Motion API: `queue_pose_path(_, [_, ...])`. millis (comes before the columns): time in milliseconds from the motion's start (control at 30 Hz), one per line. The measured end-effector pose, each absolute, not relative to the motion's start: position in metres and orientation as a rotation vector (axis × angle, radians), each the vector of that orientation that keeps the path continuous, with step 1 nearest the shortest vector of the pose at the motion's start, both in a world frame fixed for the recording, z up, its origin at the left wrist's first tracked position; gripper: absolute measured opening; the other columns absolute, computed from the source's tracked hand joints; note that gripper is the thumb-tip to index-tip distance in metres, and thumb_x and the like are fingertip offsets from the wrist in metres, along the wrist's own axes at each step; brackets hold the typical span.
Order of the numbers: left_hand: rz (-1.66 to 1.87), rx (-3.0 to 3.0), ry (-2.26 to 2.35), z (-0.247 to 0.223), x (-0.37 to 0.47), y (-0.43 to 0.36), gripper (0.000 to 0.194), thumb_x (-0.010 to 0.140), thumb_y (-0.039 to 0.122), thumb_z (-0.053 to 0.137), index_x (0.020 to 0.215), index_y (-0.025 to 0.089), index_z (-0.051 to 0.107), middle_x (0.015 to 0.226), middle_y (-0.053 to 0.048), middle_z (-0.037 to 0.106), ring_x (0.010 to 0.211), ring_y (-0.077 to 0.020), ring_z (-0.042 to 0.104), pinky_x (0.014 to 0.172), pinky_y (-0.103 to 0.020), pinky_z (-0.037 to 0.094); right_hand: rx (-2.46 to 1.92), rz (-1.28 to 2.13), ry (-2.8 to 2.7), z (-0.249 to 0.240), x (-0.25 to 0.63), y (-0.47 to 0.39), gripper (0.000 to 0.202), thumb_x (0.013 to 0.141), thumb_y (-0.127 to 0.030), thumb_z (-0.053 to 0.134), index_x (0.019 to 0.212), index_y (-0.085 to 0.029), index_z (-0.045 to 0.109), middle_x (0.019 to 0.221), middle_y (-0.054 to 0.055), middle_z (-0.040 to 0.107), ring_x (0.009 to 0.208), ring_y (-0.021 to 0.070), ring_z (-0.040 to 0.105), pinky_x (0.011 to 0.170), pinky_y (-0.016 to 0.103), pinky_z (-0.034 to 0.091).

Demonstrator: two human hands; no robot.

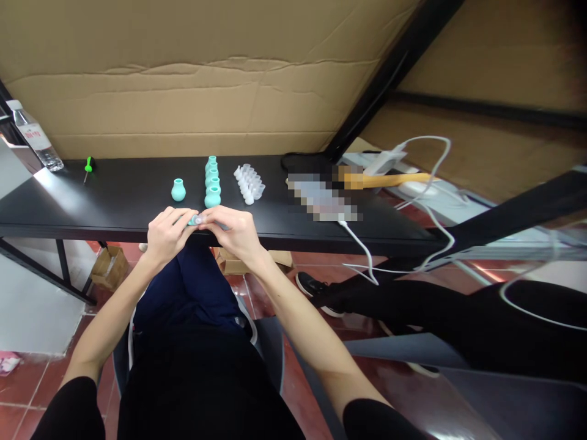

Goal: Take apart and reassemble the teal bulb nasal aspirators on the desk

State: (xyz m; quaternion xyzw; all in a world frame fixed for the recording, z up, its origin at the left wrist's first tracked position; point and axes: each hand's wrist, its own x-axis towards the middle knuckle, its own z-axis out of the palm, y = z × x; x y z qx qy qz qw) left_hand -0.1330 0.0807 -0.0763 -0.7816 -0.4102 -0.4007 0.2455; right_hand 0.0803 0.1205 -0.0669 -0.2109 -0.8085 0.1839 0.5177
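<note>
My left hand point(168, 231) is closed around a small mint-green bulb point(191, 220), mostly hidden by the fingers. Against its mouth, my right hand point(232, 227) pinches a small clear plastic piece point(199, 219); the two parts touch. Both hands are at the table's front edge. Just beyond the left hand, a single mint-green bulb point(178, 190) stands upright with its mouth up. A row of several matching bulbs point(213, 197) runs away from me behind my hands. To their right lies a cluster of several clear plastic pieces point(250, 183), cup-shaped at one end.
On the black table point(137, 183) are a water bottle point(39, 139) at far left, a green-handled screwdriver point(88, 165) and a pixelated flat object point(321, 197) with a white cable point(362, 244). Cardboard point(206, 104) closes the back. A person's black-clad leg point(394, 299) is at right.
</note>
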Motion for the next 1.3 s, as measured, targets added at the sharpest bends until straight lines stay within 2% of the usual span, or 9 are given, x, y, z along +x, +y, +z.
queue_pose_path(133, [-1.091,-2.155,-1.135,-0.075,-0.131,0.078,0.029,0.117,0.037,0.058,0.121,0.021,0.081,0.109,-0.009,0.085,0.094,-0.0239,0.074,0.085,-0.038,0.055,-0.546,0.596,-1.878,-0.06,0.083,0.116,0.02,0.097,-0.039,0.082,0.08,-0.029,0.083,0.097,0.005,0.087,0.094,0.028,0.082,0.093,0.044,0.066])
queue_pose_path(300, [-1.049,-2.116,-1.093,-0.071,-0.129,0.074,0.032,0.118,0.042,0.055,0.117,0.02,0.079,0.103,-0.009,0.082,0.091,-0.0242,0.074,0.081,-0.038,0.051,-0.454,0.793,-1.89,-0.053,0.09,0.114,0.022,0.096,-0.048,0.083,0.092,-0.027,0.089,0.102,0.006,0.089,0.093,0.0263,0.082,0.088,0.04,0.065])
queue_pose_path(400, [-1.016,-2.128,-1.081,-0.067,-0.13,0.072,0.039,0.118,0.049,0.054,0.115,0.018,0.077,0.1,-0.01,0.079,0.087,-0.0237,0.073,0.078,-0.037,0.052,-0.439,0.749,-1.905,-0.052,0.09,0.113,0.024,0.101,-0.046,0.078,0.093,-0.028,0.09,0.102,0.006,0.089,0.093,0.0258,0.082,0.089,0.04,0.065])
queue_pose_path(500, [-1.012,-2.214,-1.048,-0.065,-0.132,0.07,0.042,0.12,0.05,0.049,0.115,0.017,0.074,0.099,-0.009,0.077,0.085,-0.022,0.071,0.079,-0.034,0.054,-0.438,0.675,-1.918,-0.053,0.089,0.114,0.027,0.102,-0.048,0.077,0.091,-0.028,0.091,0.101,0.005,0.089,0.093,0.0259,0.082,0.09,0.041,0.065])
queue_pose_path(767, [-1.116,-2.486,-1.057,-0.057,-0.127,0.057,0.04,0.119,0.052,0.05,0.118,0.018,0.071,0.102,-0.008,0.075,0.088,-0.02,0.072,0.082,-0.032,0.059,-0.33,0.656,-1.966,-0.052,0.101,0.117,0.034,0.101,-0.06,0.078,0.09,-0.031,0.093,0.094,0.006,0.084,0.08,0.0228,0.075,0.076,0.039,0.064])
queue_pose_path(900, [-1.011,-2.492,-1.057,-0.05,-0.129,0.052,0.041,0.118,0.054,0.051,0.115,0.019,0.072,0.102,-0.008,0.075,0.088,-0.0205,0.071,0.082,-0.033,0.058,-0.277,0.725,-1.967,-0.05,0.103,0.114,0.033,0.101,-0.061,0.079,0.095,-0.032,0.093,0.093,0.005,0.083,0.079,0.0219,0.074,0.075,0.039,0.063])
queue_pose_path(1000, [-0.924,-2.419,-1.086,-0.046,-0.134,0.053,0.036,0.119,0.048,0.052,0.116,0.02,0.074,0.103,-0.009,0.077,0.09,-0.0222,0.071,0.084,-0.036,0.055,-0.363,0.738,-1.982,-0.046,0.101,0.109,0.032,0.101,-0.061,0.078,0.098,-0.032,0.093,0.097,0.005,0.083,0.084,0.0227,0.075,0.082,0.04,0.064])
queue_pose_path(1133, [-0.883,-2.292,-1.104,-0.045,-0.139,0.059,0.029,0.117,0.04,0.055,0.12,0.02,0.076,0.104,-0.009,0.077,0.092,-0.0234,0.071,0.082,-0.037,0.051,-0.474,0.69,-1.898,-0.039,0.104,0.108,0.031,0.098,-0.059,0.082,0.092,-0.031,0.092,0.097,0.005,0.082,0.09,0.0244,0.076,0.087,0.042,0.063])
queue_pose_path(1300, [-0.968,-2.213,-1.216,-0.045,-0.151,0.066,0.025,0.114,0.037,0.059,0.12,0.021,0.077,0.106,-0.008,0.077,0.093,-0.0238,0.071,0.085,-0.037,0.053,-0.828,0.321,-1.585,-0.041,0.133,0.132,0.025,0.101,-0.046,0.076,0.091,-0.026,0.087,0.099,0.008,0.081,0.086,0.0256,0.073,0.083,0.042,0.062])
